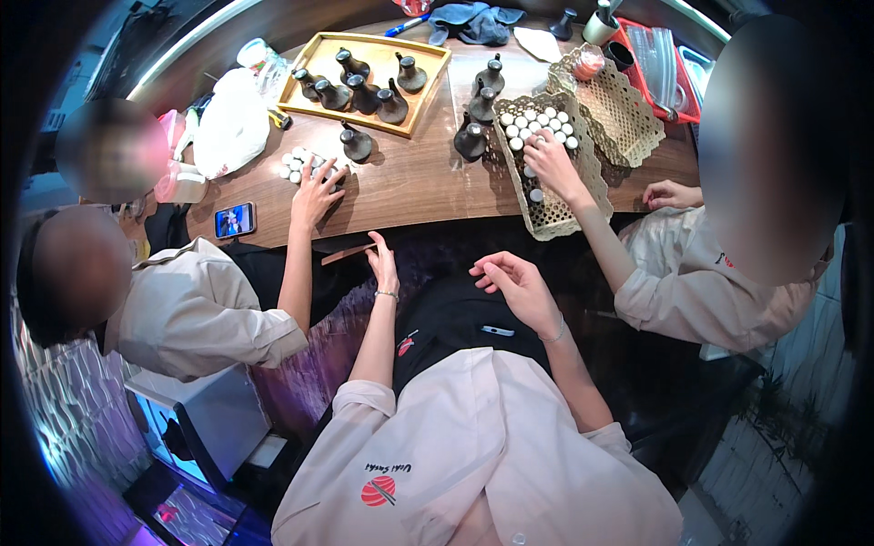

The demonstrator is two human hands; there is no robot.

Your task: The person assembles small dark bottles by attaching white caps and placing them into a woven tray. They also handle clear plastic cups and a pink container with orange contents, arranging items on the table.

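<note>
My left hand [383,265] is held just off the table's near edge, fingers stretched out and nothing in it. My right hand [514,280] hovers above my lap, its fingers loosely bent and apart, with nothing visible in them. On the tabletop in front of me stands a dark spouted sauce bottle [356,144]. To its left, a co-worker's hand [317,193] rests over a cluster of small white-topped pieces [295,165]. On the right, another co-worker's hand [552,166] reaches into a perforated basket [557,218] holding several small white-capped containers [537,123].
A wooden tray [314,56] carries several dark bottles; further dark bottles [470,141] stand beside the basket. A phone [235,220] lies near the left edge. Behind are a white plastic bag [232,127], a blue cloth [473,23], a second basket [628,118] and a red bin [685,116].
</note>
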